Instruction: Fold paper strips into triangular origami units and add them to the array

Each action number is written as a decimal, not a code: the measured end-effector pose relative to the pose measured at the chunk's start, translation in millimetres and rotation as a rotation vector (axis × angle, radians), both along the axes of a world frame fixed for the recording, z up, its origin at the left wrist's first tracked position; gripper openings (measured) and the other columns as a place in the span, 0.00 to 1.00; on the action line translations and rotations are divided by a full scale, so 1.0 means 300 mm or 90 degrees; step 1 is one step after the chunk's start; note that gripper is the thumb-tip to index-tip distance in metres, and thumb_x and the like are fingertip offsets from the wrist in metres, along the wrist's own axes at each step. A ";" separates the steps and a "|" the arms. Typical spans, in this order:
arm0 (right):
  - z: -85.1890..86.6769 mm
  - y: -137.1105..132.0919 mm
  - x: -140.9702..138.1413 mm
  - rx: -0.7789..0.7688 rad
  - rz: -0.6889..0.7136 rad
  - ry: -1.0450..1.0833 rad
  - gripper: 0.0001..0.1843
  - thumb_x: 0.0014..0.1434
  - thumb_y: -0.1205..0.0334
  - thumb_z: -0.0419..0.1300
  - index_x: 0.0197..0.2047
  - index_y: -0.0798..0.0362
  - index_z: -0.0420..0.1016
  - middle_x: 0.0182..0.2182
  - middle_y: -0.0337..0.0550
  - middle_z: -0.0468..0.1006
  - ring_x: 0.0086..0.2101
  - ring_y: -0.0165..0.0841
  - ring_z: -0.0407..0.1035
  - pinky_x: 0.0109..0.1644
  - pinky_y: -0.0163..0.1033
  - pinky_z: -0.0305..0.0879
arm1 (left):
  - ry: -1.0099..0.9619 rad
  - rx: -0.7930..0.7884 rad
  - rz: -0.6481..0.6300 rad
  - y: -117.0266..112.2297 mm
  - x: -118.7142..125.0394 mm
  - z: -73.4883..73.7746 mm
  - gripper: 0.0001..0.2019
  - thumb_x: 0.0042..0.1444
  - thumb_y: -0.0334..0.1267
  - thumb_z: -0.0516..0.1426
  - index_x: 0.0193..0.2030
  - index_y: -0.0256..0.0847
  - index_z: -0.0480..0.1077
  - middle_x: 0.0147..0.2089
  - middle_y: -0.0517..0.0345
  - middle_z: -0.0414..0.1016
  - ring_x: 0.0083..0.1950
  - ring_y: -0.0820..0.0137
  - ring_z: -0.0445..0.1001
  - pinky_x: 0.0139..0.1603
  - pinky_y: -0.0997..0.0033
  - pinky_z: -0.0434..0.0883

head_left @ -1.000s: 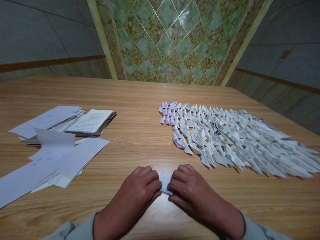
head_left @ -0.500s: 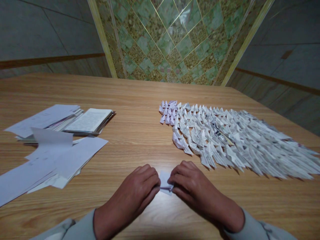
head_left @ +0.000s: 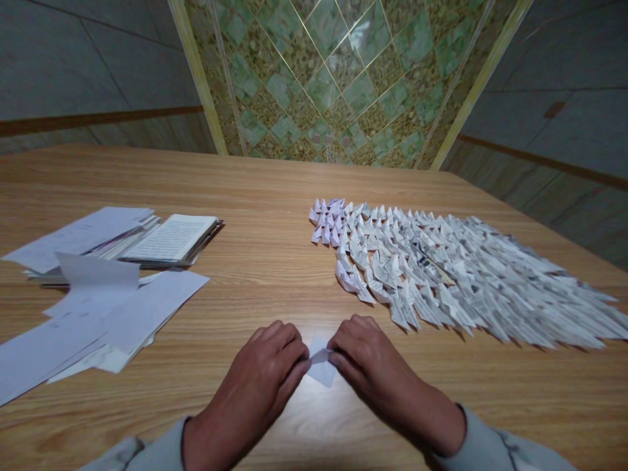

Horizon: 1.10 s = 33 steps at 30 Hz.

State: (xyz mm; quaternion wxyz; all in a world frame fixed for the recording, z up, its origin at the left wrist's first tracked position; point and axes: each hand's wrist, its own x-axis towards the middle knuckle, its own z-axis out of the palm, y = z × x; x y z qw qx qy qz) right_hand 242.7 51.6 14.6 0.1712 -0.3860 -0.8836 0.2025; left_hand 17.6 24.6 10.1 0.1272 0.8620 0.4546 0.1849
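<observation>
Folded paper square (head_left: 322, 371) — corner pointing toward wearer, pinched between hands (head_left: 260, 369)

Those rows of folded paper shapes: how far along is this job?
Done: rows of folded paper shapes cover the right of the table. In hand: the left hand and right hand hold a small paper piece. Left: loose sheets and printed pages lie unfolded; how much remains is hard to tell.

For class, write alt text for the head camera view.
The left hand and right hand pinch a small white paper on a wooden table, beside rows of small folded paper pieces and loose sheets.
</observation>
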 end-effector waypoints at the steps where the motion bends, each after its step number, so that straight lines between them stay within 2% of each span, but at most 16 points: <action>1: 0.001 0.001 -0.003 -0.007 -0.007 -0.004 0.04 0.69 0.66 0.60 0.40 0.54 0.74 0.36 0.43 0.75 0.38 0.37 0.64 0.45 0.43 0.57 | 0.006 -0.001 0.010 0.000 0.003 -0.001 0.09 0.70 0.33 0.53 0.37 0.40 0.72 0.37 0.53 0.73 0.39 0.61 0.69 0.40 0.62 0.65; 4: 0.001 0.002 -0.016 -0.013 -0.027 -0.012 0.01 0.67 0.69 0.62 0.41 0.55 0.74 0.36 0.44 0.76 0.39 0.38 0.65 0.46 0.44 0.57 | 0.032 -0.007 0.042 0.000 0.011 -0.003 0.09 0.69 0.33 0.53 0.36 0.39 0.71 0.37 0.53 0.72 0.39 0.60 0.69 0.40 0.60 0.64; 8: -0.002 -0.005 -0.032 -0.015 -0.057 -0.009 0.05 0.64 0.71 0.64 0.43 0.54 0.74 0.38 0.44 0.77 0.40 0.39 0.66 0.46 0.44 0.57 | 0.054 -0.008 0.079 0.003 0.020 0.000 0.09 0.68 0.34 0.55 0.35 0.40 0.71 0.37 0.53 0.72 0.40 0.59 0.69 0.40 0.59 0.64; 15: -0.003 0.002 -0.048 -0.036 -0.133 -0.003 0.09 0.59 0.70 0.69 0.41 0.53 0.74 0.36 0.42 0.78 0.38 0.39 0.68 0.43 0.42 0.56 | 0.065 -0.041 0.139 0.009 0.038 0.012 0.08 0.65 0.33 0.58 0.33 0.40 0.71 0.35 0.55 0.72 0.40 0.59 0.70 0.41 0.60 0.62; 24: -0.006 -0.017 -0.060 -0.026 -0.187 -0.017 0.10 0.59 0.71 0.70 0.41 0.53 0.75 0.39 0.43 0.77 0.42 0.41 0.67 0.45 0.44 0.56 | 0.071 -0.030 0.138 0.005 0.037 0.011 0.07 0.64 0.33 0.59 0.33 0.40 0.72 0.36 0.54 0.72 0.39 0.59 0.71 0.41 0.59 0.63; 29: 0.004 -0.024 -0.065 -0.055 -0.185 0.025 0.10 0.59 0.74 0.68 0.39 0.53 0.74 0.38 0.42 0.75 0.41 0.40 0.66 0.44 0.43 0.57 | 0.029 -0.006 0.098 0.007 0.029 -0.012 0.07 0.64 0.33 0.58 0.34 0.40 0.71 0.36 0.55 0.73 0.39 0.59 0.71 0.41 0.59 0.65; 33: 0.004 -0.027 -0.066 -0.074 -0.183 0.075 0.10 0.59 0.77 0.66 0.36 0.54 0.71 0.36 0.40 0.74 0.40 0.37 0.66 0.43 0.42 0.57 | -0.034 0.008 0.056 0.013 0.022 -0.026 0.05 0.65 0.31 0.57 0.38 0.39 0.73 0.40 0.52 0.76 0.42 0.59 0.72 0.43 0.60 0.67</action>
